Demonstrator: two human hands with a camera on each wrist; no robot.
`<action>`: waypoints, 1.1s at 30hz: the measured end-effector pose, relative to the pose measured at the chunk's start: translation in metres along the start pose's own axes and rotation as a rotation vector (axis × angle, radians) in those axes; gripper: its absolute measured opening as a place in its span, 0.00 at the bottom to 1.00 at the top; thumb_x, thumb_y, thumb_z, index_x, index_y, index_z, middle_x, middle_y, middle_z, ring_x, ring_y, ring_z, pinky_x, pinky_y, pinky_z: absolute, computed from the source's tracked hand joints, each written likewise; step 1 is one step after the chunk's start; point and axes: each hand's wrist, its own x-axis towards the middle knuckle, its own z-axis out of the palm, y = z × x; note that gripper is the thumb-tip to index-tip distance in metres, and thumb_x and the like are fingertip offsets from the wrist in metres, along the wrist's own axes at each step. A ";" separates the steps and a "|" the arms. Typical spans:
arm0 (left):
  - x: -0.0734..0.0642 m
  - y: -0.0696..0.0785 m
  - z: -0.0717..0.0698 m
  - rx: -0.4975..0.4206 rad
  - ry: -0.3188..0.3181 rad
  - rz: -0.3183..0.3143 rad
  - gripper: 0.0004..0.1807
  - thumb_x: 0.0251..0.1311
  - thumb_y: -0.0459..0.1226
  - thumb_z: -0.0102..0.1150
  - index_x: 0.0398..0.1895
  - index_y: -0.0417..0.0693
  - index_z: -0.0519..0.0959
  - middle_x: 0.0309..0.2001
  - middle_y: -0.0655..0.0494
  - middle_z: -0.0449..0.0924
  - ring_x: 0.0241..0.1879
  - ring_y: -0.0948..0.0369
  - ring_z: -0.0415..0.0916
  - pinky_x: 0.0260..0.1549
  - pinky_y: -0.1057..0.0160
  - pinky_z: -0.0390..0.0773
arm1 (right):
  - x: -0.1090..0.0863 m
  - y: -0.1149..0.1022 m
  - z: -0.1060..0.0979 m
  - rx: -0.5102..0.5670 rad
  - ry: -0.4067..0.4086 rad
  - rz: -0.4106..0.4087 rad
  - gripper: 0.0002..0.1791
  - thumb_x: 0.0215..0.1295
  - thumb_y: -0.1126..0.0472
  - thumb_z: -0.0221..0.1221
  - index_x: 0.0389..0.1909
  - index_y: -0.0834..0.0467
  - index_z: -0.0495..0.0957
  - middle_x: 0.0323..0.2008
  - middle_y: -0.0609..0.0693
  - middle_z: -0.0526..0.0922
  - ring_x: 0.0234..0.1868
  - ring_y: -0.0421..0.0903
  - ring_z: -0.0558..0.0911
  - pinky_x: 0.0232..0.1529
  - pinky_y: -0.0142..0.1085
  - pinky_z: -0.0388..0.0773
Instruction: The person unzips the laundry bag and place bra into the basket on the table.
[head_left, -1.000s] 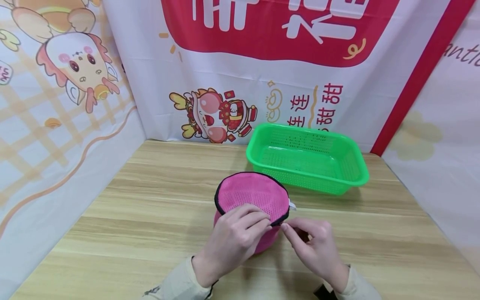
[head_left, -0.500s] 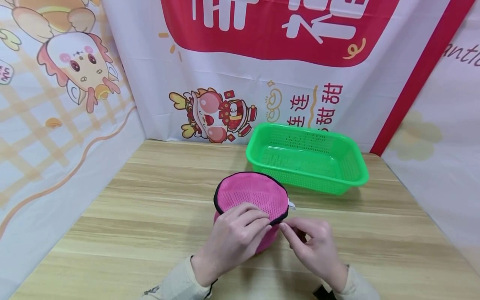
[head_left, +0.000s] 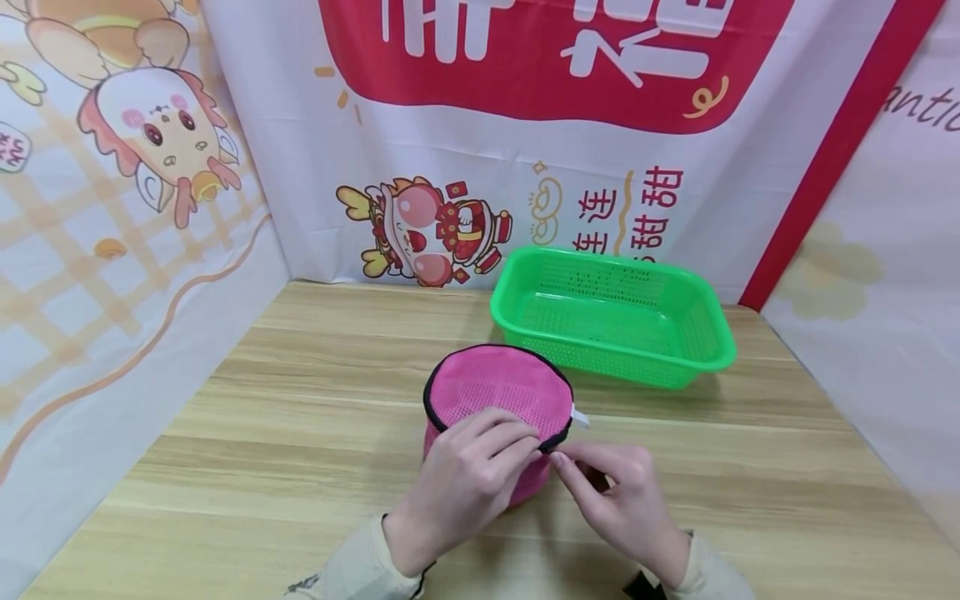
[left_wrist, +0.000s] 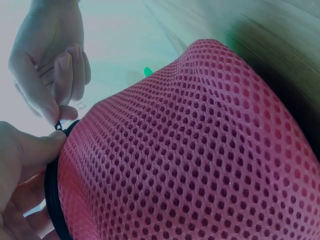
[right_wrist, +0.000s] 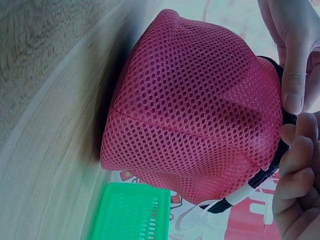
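A round pink mesh bag (head_left: 498, 383) with a black zipper rim stands upright on the table, its lid lying over the top. My left hand (head_left: 472, 483) grips the near edge of the rim, thumb on the zipper band (left_wrist: 52, 192) in the left wrist view. Beside it, my right hand (head_left: 618, 496) pinches a small black zipper pull (left_wrist: 58, 125) between thumb and forefinger. A white tag (head_left: 580, 417) sticks out from the bag's right side. What the bag holds, if anything, is hidden.
Behind the bag and to its right, a green perforated plastic basket (head_left: 611, 362) stands on the wooden table (head_left: 300, 417). A printed cloth (head_left: 300, 167) hangs along the back edge, with more patterned cloth (head_left: 885, 275) on both sides.
My right hand has moved slightly left along the rim with the zipper pull, closer to my left hand. The bag has shifted and turned a little; the left hand stays nearly in place.
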 end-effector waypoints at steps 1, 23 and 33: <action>0.000 0.000 0.000 0.001 0.000 0.000 0.07 0.57 0.32 0.68 0.39 0.45 0.87 0.39 0.57 0.84 0.43 0.61 0.77 0.48 0.67 0.77 | 0.000 0.000 0.000 -0.001 0.002 0.000 0.04 0.64 0.68 0.63 0.32 0.64 0.85 0.20 0.42 0.77 0.19 0.31 0.69 0.18 0.19 0.66; -0.001 0.000 -0.001 0.011 0.009 0.000 0.05 0.57 0.33 0.69 0.37 0.45 0.86 0.38 0.57 0.84 0.42 0.61 0.77 0.47 0.66 0.78 | 0.001 -0.001 -0.005 -0.042 0.002 0.074 0.09 0.52 0.76 0.65 0.31 0.60 0.86 0.19 0.39 0.74 0.17 0.30 0.68 0.16 0.20 0.65; -0.002 -0.001 0.000 -0.009 0.023 0.001 0.07 0.56 0.32 0.68 0.38 0.44 0.87 0.39 0.56 0.84 0.44 0.60 0.77 0.48 0.65 0.77 | 0.006 -0.006 -0.001 0.044 -0.027 -0.012 0.04 0.61 0.72 0.62 0.31 0.63 0.85 0.19 0.42 0.76 0.18 0.31 0.68 0.19 0.18 0.65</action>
